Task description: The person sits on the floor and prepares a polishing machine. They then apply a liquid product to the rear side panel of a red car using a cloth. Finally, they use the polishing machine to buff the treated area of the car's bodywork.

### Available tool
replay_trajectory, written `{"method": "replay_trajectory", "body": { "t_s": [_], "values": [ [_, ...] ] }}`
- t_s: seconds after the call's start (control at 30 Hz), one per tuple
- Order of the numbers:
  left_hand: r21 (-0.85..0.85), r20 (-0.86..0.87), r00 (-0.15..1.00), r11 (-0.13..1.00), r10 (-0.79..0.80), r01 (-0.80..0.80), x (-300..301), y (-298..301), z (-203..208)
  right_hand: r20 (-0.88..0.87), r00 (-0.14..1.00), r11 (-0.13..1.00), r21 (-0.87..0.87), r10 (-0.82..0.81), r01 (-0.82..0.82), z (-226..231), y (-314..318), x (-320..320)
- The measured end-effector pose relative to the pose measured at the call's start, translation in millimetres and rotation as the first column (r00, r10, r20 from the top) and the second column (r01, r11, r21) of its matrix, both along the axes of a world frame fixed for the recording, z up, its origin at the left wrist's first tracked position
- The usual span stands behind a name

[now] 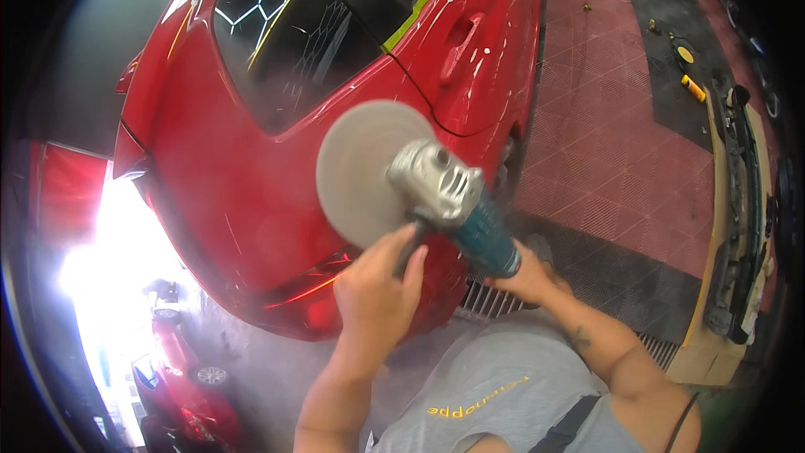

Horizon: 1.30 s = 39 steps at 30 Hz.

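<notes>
Left fingers [413, 273] around side handle [407, 253], right fingers [521, 278] around polisher [484, 236], pad [356, 172] near window [298, 50] edge, open floor [595, 151] rightward

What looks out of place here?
A yellow bottle lies on its side on the floor at right, near a round yellow disc, as if left there. White specks on the red car may be splashes or reflections; I can't tell.
</notes>
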<state>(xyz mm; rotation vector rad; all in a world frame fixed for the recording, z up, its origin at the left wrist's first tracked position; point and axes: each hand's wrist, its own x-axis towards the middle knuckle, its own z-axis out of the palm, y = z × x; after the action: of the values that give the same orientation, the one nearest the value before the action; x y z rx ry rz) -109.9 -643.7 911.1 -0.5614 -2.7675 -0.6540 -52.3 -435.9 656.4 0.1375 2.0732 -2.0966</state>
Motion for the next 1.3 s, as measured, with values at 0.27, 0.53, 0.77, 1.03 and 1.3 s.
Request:
{"method": "replay_trajectory", "body": {
  "t_s": [0.27, 0.53, 0.77, 1.03, 1.3],
  "values": [
    [0.105, 0.041, 0.998, 0.993, 0.057, -0.061, -66.1, 37.1, 25.8, 0.032, 0.999, 0.998, -0.054, -0.034, 0.036, 50.4, 45.9, -67.7],
    [0.171, -0.062, 0.952, 0.942, 0.301, -0.287, 29.8, -53.8, 59.6, -0.085, 0.985, 0.984, 0.105, 0.153, -0.144, 112.0, -14.7, -25.6],
    [0.345, -0.127, 0.832, 0.811, 0.539, -0.473, 83.6, -98.3, 91.3, -0.197, 0.912, 0.931, 0.007, 0.360, -0.366, 145.6, -40.0, -24.6],
    [0.111, -0.112, 0.984, 0.985, 0.141, -0.128, 15.4, -32.0, 45.2, -0.014, 0.997, 0.997, 0.016, 0.075, -0.075, 86.5, -7.7, -12.3],
    [0.088, -0.042, 0.999, 0.996, 0.013, -0.009, -31.2, 14.3, 0.7, 0.019, 0.999, 0.999, -0.037, -0.039, 0.040, 38.0, 33.5, -33.5]
  ]
}}
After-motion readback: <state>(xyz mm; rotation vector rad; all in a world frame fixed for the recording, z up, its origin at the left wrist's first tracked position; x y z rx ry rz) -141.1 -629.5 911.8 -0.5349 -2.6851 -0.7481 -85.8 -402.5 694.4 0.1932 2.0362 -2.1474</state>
